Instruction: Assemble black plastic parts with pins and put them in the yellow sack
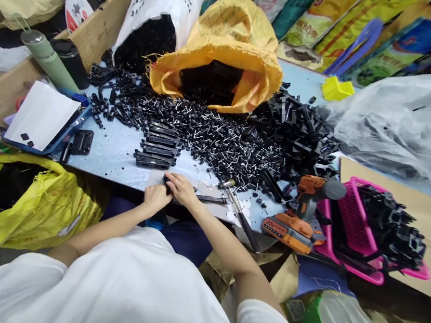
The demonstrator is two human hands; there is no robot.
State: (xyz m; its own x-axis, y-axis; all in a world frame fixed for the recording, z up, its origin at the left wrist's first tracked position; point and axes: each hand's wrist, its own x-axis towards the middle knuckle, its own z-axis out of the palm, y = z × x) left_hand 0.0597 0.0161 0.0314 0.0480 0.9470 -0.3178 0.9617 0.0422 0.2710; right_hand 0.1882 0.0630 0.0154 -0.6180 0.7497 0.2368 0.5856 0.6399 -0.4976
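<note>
At the table's front edge, the left hand and right hand meet over a small black part. The right fingers close on it; the left hand is curled against it – whether it grips too, I cannot tell. Just beyond the hands lies a row of black housings. A hammer slants to the right, near a cordless drill – and behind spreads a heap of pinned pieces.
</note>
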